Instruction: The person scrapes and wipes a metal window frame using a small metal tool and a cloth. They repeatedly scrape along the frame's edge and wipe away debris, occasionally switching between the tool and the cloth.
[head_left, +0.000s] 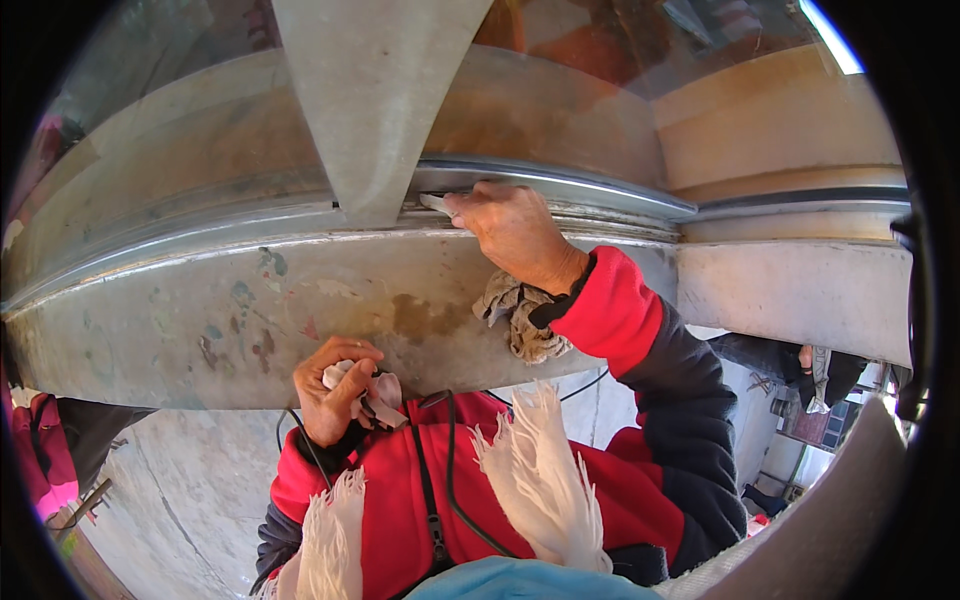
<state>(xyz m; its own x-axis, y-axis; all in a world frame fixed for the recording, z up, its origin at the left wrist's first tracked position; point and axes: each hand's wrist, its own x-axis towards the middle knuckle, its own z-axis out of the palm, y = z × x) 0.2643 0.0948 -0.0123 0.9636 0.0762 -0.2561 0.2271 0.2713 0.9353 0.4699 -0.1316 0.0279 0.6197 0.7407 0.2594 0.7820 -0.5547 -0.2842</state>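
Observation:
My right hand (510, 229) reaches to the sliding window track (600, 217) and grips a thin pale strip (437, 203), whose tip rests at the channel by the foot of the metal upright (375, 112). What the strip is made of, I cannot tell. Below my right wrist a crumpled grey-brown rag (529, 319) lies on the stained sill (337, 300). My left hand (334, 390) is near the sill's front edge, its fingers curled round a crumpled whitish cloth (382, 397).
Window glass (555, 97) stands behind the track, on both sides of the upright. A dark cable (454, 465) hangs over my red jacket. White scarf fringes (540, 480) dangle near the sill. Parts of other people show at far left and right.

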